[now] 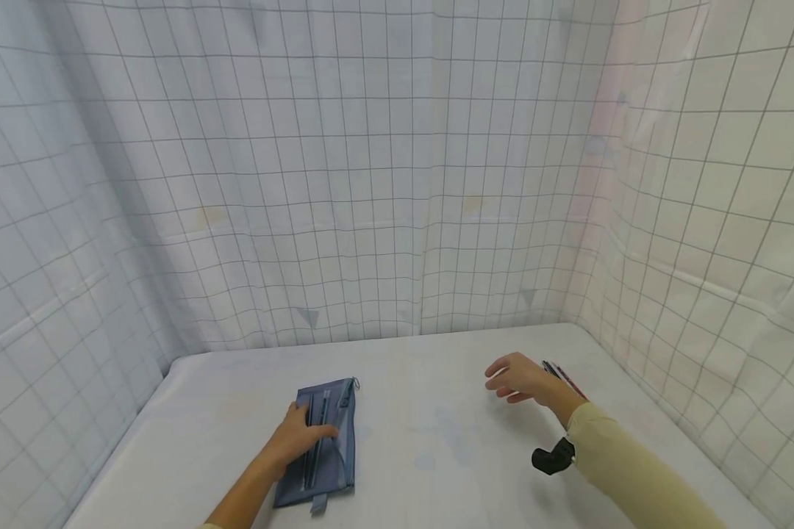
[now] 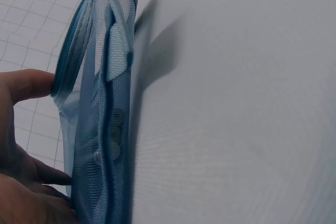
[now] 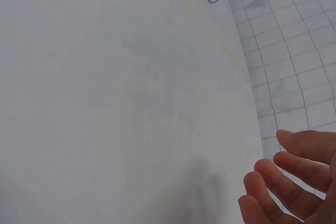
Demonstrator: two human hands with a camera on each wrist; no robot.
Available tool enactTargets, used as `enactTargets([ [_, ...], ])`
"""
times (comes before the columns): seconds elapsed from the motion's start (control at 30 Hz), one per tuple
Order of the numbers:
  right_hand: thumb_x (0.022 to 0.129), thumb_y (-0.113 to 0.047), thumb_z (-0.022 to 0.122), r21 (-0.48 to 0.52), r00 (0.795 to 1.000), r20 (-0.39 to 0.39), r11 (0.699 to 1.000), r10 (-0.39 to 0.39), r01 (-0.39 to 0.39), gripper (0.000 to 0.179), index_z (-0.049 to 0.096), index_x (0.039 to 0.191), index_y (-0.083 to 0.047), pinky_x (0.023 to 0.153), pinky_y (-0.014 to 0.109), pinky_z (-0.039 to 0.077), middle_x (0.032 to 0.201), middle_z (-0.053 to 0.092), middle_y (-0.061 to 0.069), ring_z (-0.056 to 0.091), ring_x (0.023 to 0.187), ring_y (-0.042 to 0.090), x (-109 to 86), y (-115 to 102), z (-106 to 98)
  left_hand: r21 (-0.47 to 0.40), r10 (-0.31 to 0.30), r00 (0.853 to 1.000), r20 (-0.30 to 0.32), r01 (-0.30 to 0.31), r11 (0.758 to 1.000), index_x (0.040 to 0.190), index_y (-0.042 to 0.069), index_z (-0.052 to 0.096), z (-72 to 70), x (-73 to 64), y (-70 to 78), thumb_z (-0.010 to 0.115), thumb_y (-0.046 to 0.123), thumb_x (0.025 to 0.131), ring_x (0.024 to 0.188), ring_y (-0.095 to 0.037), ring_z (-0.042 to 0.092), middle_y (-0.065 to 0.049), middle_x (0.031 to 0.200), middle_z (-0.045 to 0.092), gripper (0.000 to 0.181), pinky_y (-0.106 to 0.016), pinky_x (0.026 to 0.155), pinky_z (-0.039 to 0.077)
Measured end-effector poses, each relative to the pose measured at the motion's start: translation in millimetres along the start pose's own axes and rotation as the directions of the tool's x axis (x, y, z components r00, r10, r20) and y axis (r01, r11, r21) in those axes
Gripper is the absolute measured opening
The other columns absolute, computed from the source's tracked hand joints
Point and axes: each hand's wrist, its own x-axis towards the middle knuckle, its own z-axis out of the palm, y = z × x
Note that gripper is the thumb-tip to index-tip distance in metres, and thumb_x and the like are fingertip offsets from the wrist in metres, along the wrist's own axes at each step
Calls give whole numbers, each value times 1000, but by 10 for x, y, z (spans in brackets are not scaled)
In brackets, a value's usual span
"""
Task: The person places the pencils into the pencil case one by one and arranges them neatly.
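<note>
A blue mesh zipper pencil case (image 1: 345,441) lies flat on the white table, left of the middle. Long, slim, pen-like items (image 1: 316,448) show in it. My left hand (image 1: 298,438) spans the case from its left side and grips it, thumb toward the right. In the left wrist view, one finger (image 2: 34,84) touches the zipper edge, and coin-like round shapes show through the mesh. Over the right part of the table hovers my right hand (image 1: 519,376), fingers loosely bent and nothing in them. Several pens (image 1: 551,368) lie just behind it, partly hidden by the forearm.
The table (image 1: 423,411) is covered in white. Grid-patterned white curtains (image 1: 384,184) hang behind it and along both sides. A black device (image 1: 553,457) sits at the right wrist, by the pale yellow sleeve (image 1: 628,463).
</note>
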Motion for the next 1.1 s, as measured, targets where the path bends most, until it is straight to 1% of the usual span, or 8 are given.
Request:
enactTargets([
  [0.23, 95, -10, 73, -12, 999, -40, 1000, 18, -18, 37, 64, 126, 7, 75, 39, 60, 108, 71, 11, 68, 89, 24, -3, 228, -206, -3, -3, 1000, -1, 3, 1000, 152, -22, 20, 7, -15, 14, 75, 41, 86, 143, -65, 9, -47, 158, 3, 106, -74, 113, 17],
  [0.37, 94, -11, 74, -50, 996, -93, 998, 19, -24, 37, 65, 125, 8, 71, 37, 59, 110, 69, 13, 67, 85, 23, 3, 372, -301, -5, -5, 1000, -2, 5, 1000, 152, -22, 20, 9, -24, 27, 75, 40, 86, 143, -65, 9, -47, 158, 3, 106, -74, 113, 16],
  [0.57, 93, -10, 73, -129, 981, -191, 992, -20, -5, 32, 67, 118, 9, 61, 32, 57, 90, 68, 10, 64, 71, 19, -51, 570, -408, -15, -2, 1000, 3, 2, 1000, 152, -22, 20, 0, -29, 12, 76, 42, 86, 143, -65, 9, -47, 158, 3, 107, -74, 112, 17],
  [0.7, 91, -10, 73, -280, 972, -229, 960, -60, -7, 28, 68, 110, 9, 60, 34, 54, 84, 68, 7, 63, 64, 17, -86, 658, -460, -15, -5, 1000, 5, 5, 1000, 152, -22, 20, 3, -29, 4, 76, 42, 87, 143, -65, 8, -47, 158, 2, 107, -74, 113, 17],
  [0.83, 87, -10, 77, -412, 965, -243, 911, -98, -11, 27, 70, 106, 8, 67, 42, 56, 91, 70, 10, 66, 70, 21, -64, 756, -478, -14, -13, 1000, 6, 14, 1000, 152, -22, 20, 5, -30, 9, 75, 42, 88, 144, -65, 7, -47, 158, 1, 106, -73, 113, 16],
  [0.93, 85, -7, 76, -474, 962, -244, 880, -126, -5, 25, 70, 104, 9, 74, 49, 57, 97, 71, 17, 68, 82, 30, -40, 810, -465, -11, -18, 1000, 5, 18, 1000, 152, -22, 20, 6, -28, 17, 75, 42, 88, 144, -65, 7, -47, 158, 1, 106, -73, 113, 16],
  [1.03, 85, -1, 70, -508, 957, -252, 861, -141, -7, 19, 72, 101, 8, 76, 52, 57, 99, 71, 21, 67, 90, 38, -26, 829, -442, -11, -20, 1000, 5, 20, 1000, 152, -22, 20, 3, -24, 29, 76, 42, 87, 144, -65, 7, -47, 158, 1, 107, -73, 113, 15],
  [1.1, 84, 1, 66, -516, 955, -260, 857, -141, -14, 19, 72, 100, 7, 75, 52, 57, 99, 71, 21, 68, 90, 38, -17, 828, -418, -10, -16, 1000, 6, 16, 1000, 152, -22, 20, -4, -25, 32, 76, 42, 87, 144, -65, 8, -47, 158, 1, 107, -73, 113, 15],
])
